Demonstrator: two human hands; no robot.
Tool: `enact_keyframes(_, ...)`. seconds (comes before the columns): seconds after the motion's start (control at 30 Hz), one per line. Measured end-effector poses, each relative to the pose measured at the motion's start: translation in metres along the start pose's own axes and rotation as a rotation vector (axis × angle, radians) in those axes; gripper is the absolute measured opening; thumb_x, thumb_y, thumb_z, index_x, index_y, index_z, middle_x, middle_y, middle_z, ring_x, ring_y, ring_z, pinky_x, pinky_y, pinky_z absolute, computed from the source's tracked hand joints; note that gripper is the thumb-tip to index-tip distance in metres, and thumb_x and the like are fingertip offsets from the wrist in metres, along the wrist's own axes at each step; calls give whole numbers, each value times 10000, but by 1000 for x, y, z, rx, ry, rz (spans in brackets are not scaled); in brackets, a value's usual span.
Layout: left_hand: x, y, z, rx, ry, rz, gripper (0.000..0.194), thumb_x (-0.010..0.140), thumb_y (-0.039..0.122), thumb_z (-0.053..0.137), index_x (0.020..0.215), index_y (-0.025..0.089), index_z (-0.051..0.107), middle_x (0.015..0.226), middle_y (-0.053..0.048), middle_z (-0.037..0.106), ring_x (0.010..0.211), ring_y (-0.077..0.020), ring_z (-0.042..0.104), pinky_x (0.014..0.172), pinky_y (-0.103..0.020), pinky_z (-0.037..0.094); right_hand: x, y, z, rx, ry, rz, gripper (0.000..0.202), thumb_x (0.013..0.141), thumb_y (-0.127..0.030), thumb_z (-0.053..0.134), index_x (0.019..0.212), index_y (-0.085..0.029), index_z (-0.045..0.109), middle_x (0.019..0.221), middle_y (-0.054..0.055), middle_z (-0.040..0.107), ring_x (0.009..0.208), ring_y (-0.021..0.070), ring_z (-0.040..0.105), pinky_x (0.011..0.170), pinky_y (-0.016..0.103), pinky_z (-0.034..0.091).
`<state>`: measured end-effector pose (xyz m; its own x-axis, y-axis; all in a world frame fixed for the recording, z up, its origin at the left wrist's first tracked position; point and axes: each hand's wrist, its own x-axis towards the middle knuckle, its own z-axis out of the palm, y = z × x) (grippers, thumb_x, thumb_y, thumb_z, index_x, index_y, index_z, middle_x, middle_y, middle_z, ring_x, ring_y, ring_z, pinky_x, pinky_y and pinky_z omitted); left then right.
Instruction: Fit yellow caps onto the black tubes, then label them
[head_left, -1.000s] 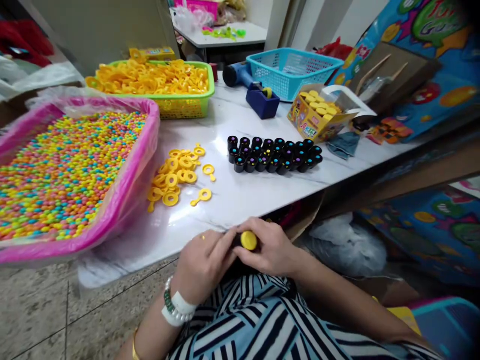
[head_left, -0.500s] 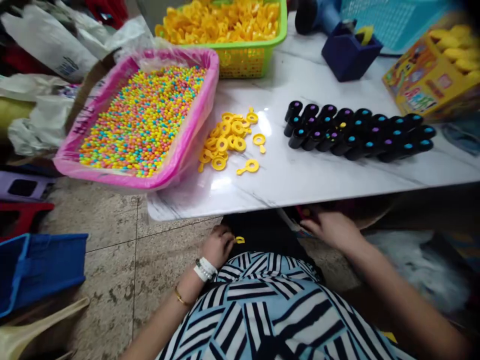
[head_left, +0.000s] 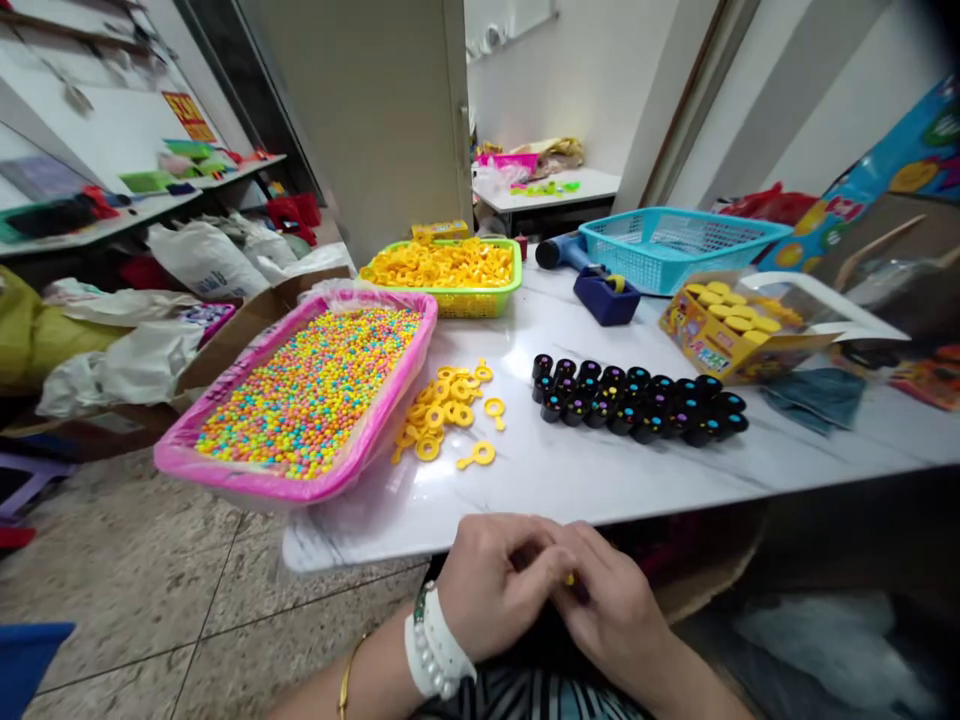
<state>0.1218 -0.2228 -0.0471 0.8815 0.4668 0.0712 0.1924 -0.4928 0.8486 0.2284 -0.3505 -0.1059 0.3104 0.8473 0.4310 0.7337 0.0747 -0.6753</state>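
- Left hand point(head_left: 495, 585) and right hand point(head_left: 619, 610): closed together around a mostly hidden yellow piece point(head_left: 570, 579), just off the near side of the table point(head_left: 360, 530)
- Long axis not visible; neither hand nearer

Bench point(head_left: 450, 500): white, grey marbling. Tub point(head_left: 391, 405): hot pink; beads point(head_left: 311, 390) mixed yellow, orange-pink, blue, green. Rear basket point(head_left: 515, 272): lime green; its rings point(head_left: 442, 265) yellow-orange, as are the loose rings point(head_left: 454, 414). Tubes point(head_left: 621, 410): black, ends dotted purple or blue, a few yellow. Dispenser point(head_left: 606, 300): navy, yellow roll point(head_left: 615, 283). Large basket point(head_left: 652, 268): turquoise. Carton point(head_left: 705, 345): yellow-orange, multicoloured print; caps point(head_left: 739, 320) yellow. Bit point(head_left: 571, 579) between left hand point(head_left: 487, 585) and right hand point(head_left: 615, 605): yellow. Bangle point(head_left: 345, 680): gold. Garment point(head_left: 540, 697): black, white, pale-blue stripes. Floor point(head_left: 142, 590): mottled grey-beige, dark joint lines.
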Motion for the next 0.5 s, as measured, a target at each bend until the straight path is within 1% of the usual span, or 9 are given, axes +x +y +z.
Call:
enact_keyframes(0.07,27,3,-1,43,109,4,178,858,323,625,801,168,691,644,1,651,576,-111,560,574,-221,412,4,3,-11,91,38,91,344,948,-152,468,1266,-210,584,938,80,620,829,174,624,729,289,533)
enact_keyframes(0.1,41,2,-1,89,178,-6,185,826,349,670,856,167,685,668,2,646,592,-120,561,598,-235,425,4,5,-16,132,56,146,316,953,-171,469,1228,-219,616,920,71,613,806,167,617,716,280,527)
enact_keyframes(0.17,70,-3,2,203,265,-26,293,752,378,751,922,160,652,748,-8,640,657,-146,574,653,-267,446,4,7,-23,212,85,275,280,953,-238,501,1189,-226,651,873,54,607,732,154,609,656,264,522)
enact_keyframes(0.2,83,-6,3,258,281,-51,337,728,376,774,941,154,636,786,-19,638,702,-163,585,684,-285,454,3,9,-25,258,100,359,285,944,-283,529,1196,-229,650,817,36,601,667,147,598,600,255,514)
enact_keyframes(0.27,106,-12,8,336,286,-105,396,703,390,794,959,148,613,834,-38,634,780,-195,599,731,-315,463,1,11,-26,360,154,540,360,901,-369,600,1233,-233,620,705,-4,578,547,136,559,493,242,483)
enact_keyframes(0.33,123,-17,13,369,278,-151,437,691,430,798,967,153,604,843,-44,632,813,-213,603,744,-331,464,-1,11,-25,444,217,671,421,833,-428,678,1201,-233,616,651,-28,570,488,128,532,445,237,463)
enact_keyframes(0.43,137,-19,18,372,277,-176,421,694,461,791,938,169,612,823,-35,630,802,-212,602,726,-321,460,0,9,-21,497,259,739,399,750,-458,749,1054,-217,652,671,-16,608,517,134,557,481,249,491)
enact_keyframes(0.5,137,-19,17,376,282,-160,324,730,409,769,903,177,624,813,-27,628,795,-200,596,721,-308,457,1,7,-20,516,256,763,417,732,-459,765,1052,-215,654,673,-11,627,555,143,576,516,253,506)
